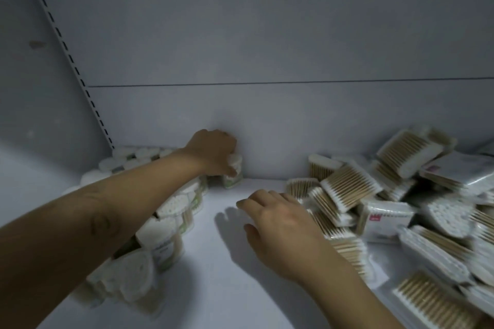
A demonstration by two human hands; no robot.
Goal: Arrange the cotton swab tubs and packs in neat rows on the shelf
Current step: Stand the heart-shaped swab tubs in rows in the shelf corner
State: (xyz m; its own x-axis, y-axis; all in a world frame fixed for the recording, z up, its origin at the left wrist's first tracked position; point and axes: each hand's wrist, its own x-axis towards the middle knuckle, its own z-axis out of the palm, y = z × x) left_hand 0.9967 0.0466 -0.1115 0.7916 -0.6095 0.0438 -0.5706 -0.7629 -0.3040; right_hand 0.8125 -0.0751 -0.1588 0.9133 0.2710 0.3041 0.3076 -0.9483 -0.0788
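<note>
Two hands reach over the white shelf [208,288]. The left hand [213,152] curls its fingers round a tub [235,172] standing against the back wall [294,120], beside the rows of tubs [171,211] on the left. The right hand [278,224] rests with fingers loosely bent at the edge of the heap of packs [401,195]; I cannot tell whether it grips one.

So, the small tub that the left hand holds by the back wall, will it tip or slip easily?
Probably light: the left hand grips the tub from above. It stands upright on a small base, so a push near the top may tip it. Its plastic wall looks smooth, so it might slip.
</note>
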